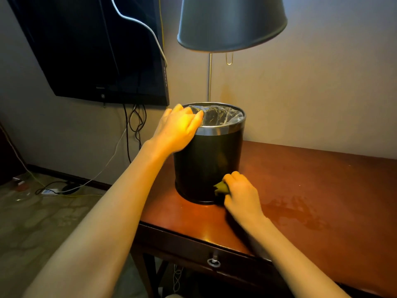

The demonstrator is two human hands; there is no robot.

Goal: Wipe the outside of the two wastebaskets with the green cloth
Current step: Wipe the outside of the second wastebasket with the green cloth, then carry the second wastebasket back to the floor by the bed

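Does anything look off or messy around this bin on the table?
Yes. A wet-looking smear marks the table right of the wastebasket. A yellowish stain runs down the wall beside the lamp pole. Loose cables sprawl on the floor at left.

No text, label, number or sign legible from where I stand. Black flat wall-mounted television: small pale mark at middle of lower bezel, too small and blurred for me to read. Column of tiny pale marks down its right edge, likewise unreadable.
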